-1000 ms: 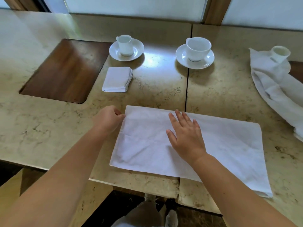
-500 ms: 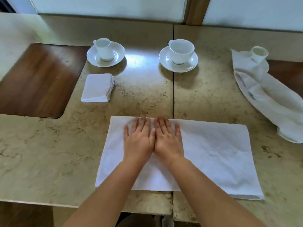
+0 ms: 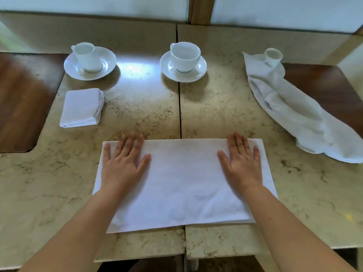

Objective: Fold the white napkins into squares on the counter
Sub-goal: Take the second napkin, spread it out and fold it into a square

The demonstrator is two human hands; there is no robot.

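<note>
- Head view, far left: a folded napkin [image 3: 81,107] lies as a finished square on the table [image 3: 225,114], near a cup and saucer [image 3: 90,62] and beside a dark wood inlay [image 3: 21,99].
- Its stacked layers show at the right edge, so I judge the cloth thin enough to take several folds yet firm enough to hold them.
- Left hand [image 3: 122,165] lies flat on the left end of the napkin [image 3: 182,181], fingers [image 3: 127,143] straight and slightly apart, gripping nothing; the tips reach just past the far edge.
- That napkin is a wide rectangle, already doubled, lying across the seam between the two table slabs, its near edge close to the table's front.
- It looks light, soft and limp, not fragile; it should slide easily on the polished stone, so one palm ought to pin it while the other lifts.
- Best hold, I judge: pinch both layers at one short end's two corners and carry them over to the other end.
- A second cup and saucer [image 3: 183,62] stands behind the middle, well apart.
- Right hand [image 3: 242,163] presses the right end likewise, fingers straight and apart, empty.
- Far right: an unfolded napkin [image 3: 290,112] lies crumpled, its far end under a small cup [image 3: 273,56]; lift that off first.
</note>
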